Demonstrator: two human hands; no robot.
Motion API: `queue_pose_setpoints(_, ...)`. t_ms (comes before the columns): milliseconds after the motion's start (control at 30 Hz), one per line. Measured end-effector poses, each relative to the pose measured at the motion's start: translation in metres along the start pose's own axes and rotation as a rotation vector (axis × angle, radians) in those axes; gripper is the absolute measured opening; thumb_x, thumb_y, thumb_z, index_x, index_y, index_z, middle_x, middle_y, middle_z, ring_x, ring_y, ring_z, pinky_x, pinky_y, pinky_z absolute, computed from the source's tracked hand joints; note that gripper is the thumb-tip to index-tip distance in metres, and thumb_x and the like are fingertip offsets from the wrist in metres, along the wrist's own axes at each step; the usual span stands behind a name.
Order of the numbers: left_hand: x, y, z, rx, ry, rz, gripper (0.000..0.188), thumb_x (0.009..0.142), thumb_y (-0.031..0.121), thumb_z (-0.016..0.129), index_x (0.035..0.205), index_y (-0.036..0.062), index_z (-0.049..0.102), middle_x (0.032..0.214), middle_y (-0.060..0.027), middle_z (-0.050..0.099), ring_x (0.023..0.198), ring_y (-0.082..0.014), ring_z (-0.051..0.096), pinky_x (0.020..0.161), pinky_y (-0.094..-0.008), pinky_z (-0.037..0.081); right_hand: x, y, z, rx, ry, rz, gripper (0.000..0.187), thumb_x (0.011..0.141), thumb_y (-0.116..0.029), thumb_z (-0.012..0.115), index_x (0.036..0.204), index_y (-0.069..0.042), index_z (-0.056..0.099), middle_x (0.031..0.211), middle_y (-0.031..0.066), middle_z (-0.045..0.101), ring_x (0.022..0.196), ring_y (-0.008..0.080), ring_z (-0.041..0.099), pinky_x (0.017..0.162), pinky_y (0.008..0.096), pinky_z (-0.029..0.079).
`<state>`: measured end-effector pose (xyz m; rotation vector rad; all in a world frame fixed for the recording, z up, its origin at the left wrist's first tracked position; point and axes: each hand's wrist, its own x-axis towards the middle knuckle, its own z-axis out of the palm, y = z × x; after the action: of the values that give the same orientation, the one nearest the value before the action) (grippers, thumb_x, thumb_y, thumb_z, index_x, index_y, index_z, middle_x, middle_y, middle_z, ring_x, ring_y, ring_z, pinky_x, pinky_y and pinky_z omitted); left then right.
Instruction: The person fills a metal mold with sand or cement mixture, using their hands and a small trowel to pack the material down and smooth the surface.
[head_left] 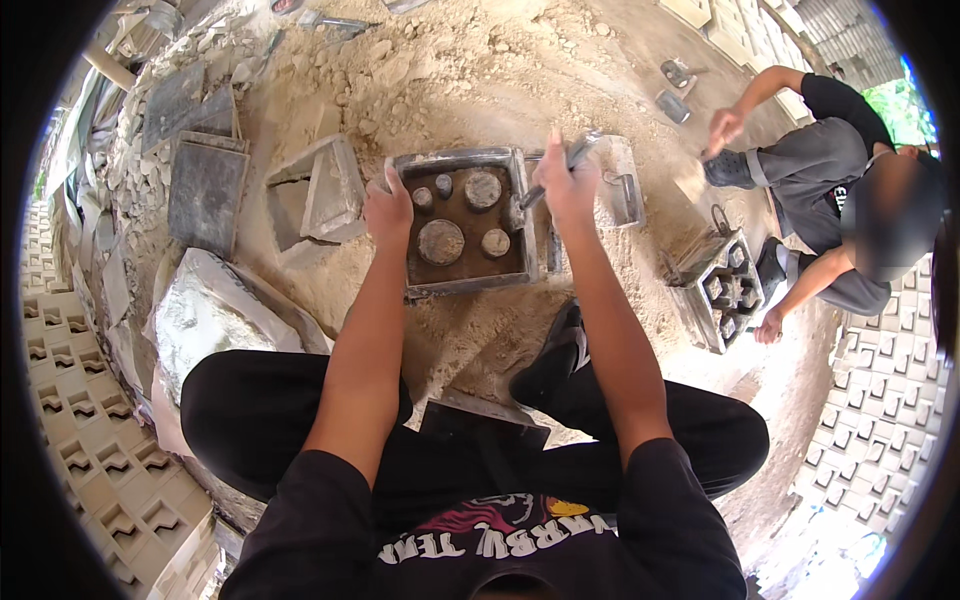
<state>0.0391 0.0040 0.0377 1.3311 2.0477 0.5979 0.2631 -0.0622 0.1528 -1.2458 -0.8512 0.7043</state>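
Observation:
On the sandy ground in front of me sits a square, grey box mould. Several round blocks of different sizes stand inside it, among them a large round block, with brown sand around them. My left hand is closed on the mould's left rim near the far corner. Over its right side, my right hand is wrapped around a short, dark bar-like tool, slanted up to the right. Motion blurs that hand and the tool's upper end, so its exact kind is unclear.
Left of the mould lies a broken pale box, then dark flat plates and rubble. At right, a co-worker squats by another mould with handles. A pale tray lies beyond my right hand. Stacked blocks line both sides.

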Motion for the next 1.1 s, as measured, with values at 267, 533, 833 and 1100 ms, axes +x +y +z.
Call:
queue_pose_setpoints(267,0.002,0.012,-0.005,0.037,-0.053,-0.104,0.082,0.095,0.064,0.029,0.119,-0.0082,0.06,0.116,-0.0312,0.061,0.115,-0.0443,0.056,0.101,-0.0501,0.04,-0.011,0.01,0.022,-0.002,0.166,0.018,0.051,0.101,-0.028,0.053,0.053,-0.014,0.044,0.048,-0.0035,0.044,0.041,0.005,0.036,0.04,0.0243,0.024)
queue_pose_setpoints(533,0.003,0.015,-0.01,0.069,-0.086,-0.151,0.079,0.096,0.062,0.026,0.118,-0.0054,0.061,0.117,-0.0274,0.062,0.112,-0.0428,0.058,0.096,-0.0515,0.044,0.007,0.014,0.033,0.145,0.1,-0.108,0.044,0.096,-0.016,0.047,0.054,-0.015,0.034,0.047,-0.0034,0.031,0.042,0.0077,0.026,0.041,0.0275,0.017)
queue_pose_setpoints(833,0.005,0.019,-0.011,0.061,-0.095,-0.162,0.08,0.096,0.063,0.025,0.113,-0.0055,0.063,0.114,-0.0276,0.063,0.11,-0.0433,0.059,0.096,-0.0514,0.044,0.037,0.035,0.036,0.236,-0.156,0.114,0.035,0.089,-0.017,0.058,0.057,-0.011,0.044,0.052,-0.0025,0.037,0.047,0.009,0.033,0.047,0.0282,0.025)
queue_pose_setpoints(1100,0.007,0.019,-0.006,0.014,-0.078,-0.156,0.08,0.097,0.06,0.022,0.111,-0.006,0.065,0.111,-0.0287,0.064,0.108,-0.0453,0.059,0.094,-0.0519,0.044,0.058,0.05,0.046,0.334,-0.174,0.127,0.039,0.089,-0.018,0.054,0.055,-0.013,0.034,0.051,-0.0039,0.031,0.043,0.0084,0.025,0.044,0.0294,0.019)
